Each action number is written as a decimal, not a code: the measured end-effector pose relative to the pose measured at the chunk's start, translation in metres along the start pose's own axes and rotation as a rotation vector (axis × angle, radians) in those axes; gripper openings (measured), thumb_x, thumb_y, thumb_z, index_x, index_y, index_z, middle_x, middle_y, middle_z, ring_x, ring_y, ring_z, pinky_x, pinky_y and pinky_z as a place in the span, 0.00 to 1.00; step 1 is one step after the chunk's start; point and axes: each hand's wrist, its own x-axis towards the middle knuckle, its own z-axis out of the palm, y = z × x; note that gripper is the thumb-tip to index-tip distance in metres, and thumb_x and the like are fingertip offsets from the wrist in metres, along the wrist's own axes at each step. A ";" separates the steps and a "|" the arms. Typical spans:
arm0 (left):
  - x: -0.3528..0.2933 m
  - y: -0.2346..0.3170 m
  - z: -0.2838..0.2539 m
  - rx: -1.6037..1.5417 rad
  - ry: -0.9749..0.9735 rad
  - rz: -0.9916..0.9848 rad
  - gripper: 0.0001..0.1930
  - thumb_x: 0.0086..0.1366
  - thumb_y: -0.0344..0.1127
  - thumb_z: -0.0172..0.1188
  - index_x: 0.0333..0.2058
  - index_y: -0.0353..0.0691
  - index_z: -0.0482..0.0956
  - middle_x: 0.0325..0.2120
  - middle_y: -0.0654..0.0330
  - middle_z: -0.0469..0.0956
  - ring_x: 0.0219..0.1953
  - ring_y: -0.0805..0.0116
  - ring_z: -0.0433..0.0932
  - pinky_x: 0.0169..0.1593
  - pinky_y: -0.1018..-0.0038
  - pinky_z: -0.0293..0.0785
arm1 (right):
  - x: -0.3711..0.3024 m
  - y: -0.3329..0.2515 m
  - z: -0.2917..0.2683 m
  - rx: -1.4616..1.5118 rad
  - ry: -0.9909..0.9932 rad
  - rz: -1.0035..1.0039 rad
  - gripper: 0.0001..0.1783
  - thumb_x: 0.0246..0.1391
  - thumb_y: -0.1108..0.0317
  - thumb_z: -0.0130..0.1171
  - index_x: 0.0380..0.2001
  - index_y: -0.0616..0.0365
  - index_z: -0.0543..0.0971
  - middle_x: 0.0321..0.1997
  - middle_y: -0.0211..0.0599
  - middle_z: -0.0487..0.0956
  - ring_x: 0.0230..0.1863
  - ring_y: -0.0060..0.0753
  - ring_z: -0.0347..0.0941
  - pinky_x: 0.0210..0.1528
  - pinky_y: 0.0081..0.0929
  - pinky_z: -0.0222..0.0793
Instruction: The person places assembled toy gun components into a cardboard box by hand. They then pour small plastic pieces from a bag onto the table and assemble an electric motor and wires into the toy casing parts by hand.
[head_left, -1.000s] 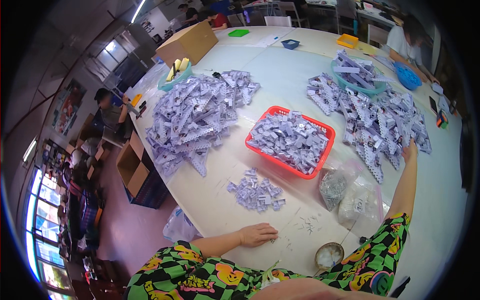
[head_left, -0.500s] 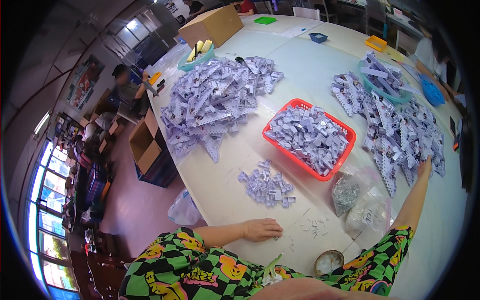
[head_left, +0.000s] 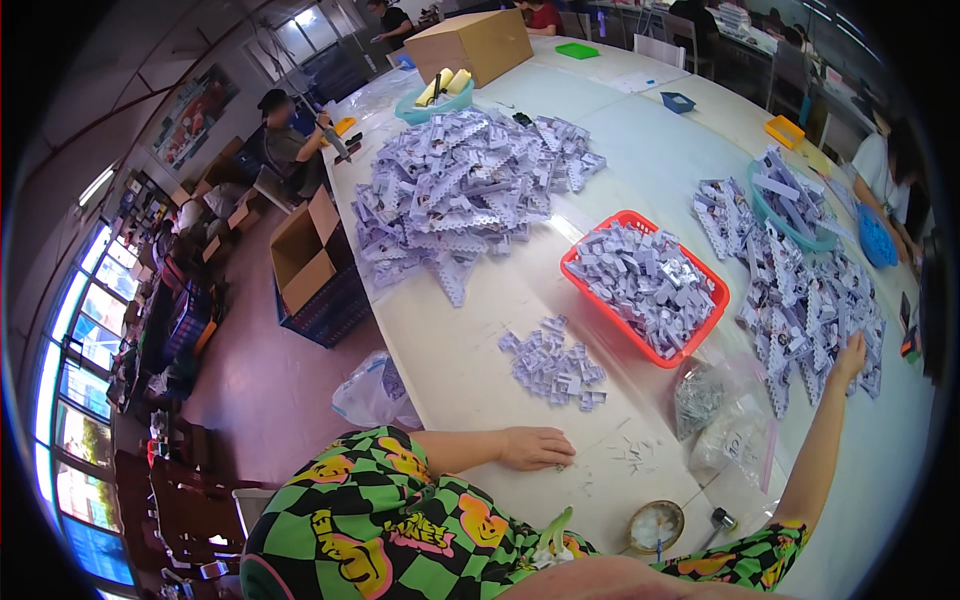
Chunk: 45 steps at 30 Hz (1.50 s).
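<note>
My left hand (head_left: 537, 448) lies flat on the table, fingers extended, close to some scattered thin metal pins (head_left: 632, 455). Just beyond it sits a small heap of light grey plastic pieces (head_left: 560, 370). My right arm is stretched far to the right. At its end my right hand (head_left: 850, 357) touches the near edge of a pile of toothed, light grey plastic strips (head_left: 790, 310). Its fingers look bunched together, and whatever is between them is hidden. Between the two hands, farther off, a red basket (head_left: 722, 312) is full of small grey plastic pieces.
Clear bags of small metal parts (head_left: 700, 398) lie right of centre. Closer in are a round bowl with white stuff (head_left: 655, 527) and a dark-headed tool (head_left: 722, 520). A larger strip pile (head_left: 455, 190) and a cardboard box (head_left: 470, 48) stand at the far left. Other people sit around.
The view has swung, so the table's things sit farther right, and the dark-headed tool by the bowl now shows. My left hand stays on the table; my right stays at the strip pile.
</note>
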 end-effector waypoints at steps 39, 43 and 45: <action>-0.016 0.001 0.003 -0.168 0.270 0.095 0.11 0.56 0.31 0.54 0.39 0.38 0.75 0.42 0.56 0.71 0.48 0.59 0.67 0.54 0.68 0.64 | -0.823 -0.180 0.090 0.245 -1.929 0.549 0.18 0.52 0.68 0.54 0.46 0.63 0.74 0.45 0.38 0.76 0.46 0.30 0.70 0.49 0.25 0.63; -0.020 -0.003 0.004 -0.165 0.263 0.117 0.12 0.55 0.31 0.54 0.39 0.37 0.74 0.43 0.54 0.70 0.48 0.57 0.66 0.53 0.67 0.64 | -0.799 -0.177 0.080 0.130 -1.830 0.642 0.19 0.51 0.68 0.55 0.46 0.64 0.74 0.45 0.38 0.75 0.46 0.30 0.69 0.49 0.25 0.63; -0.011 -0.006 0.009 -0.173 0.214 0.156 0.12 0.55 0.31 0.54 0.39 0.35 0.74 0.43 0.53 0.69 0.48 0.56 0.66 0.53 0.67 0.63 | -0.784 -0.189 0.088 0.095 -1.731 0.688 0.19 0.50 0.68 0.56 0.46 0.64 0.74 0.46 0.38 0.75 0.45 0.29 0.69 0.48 0.25 0.64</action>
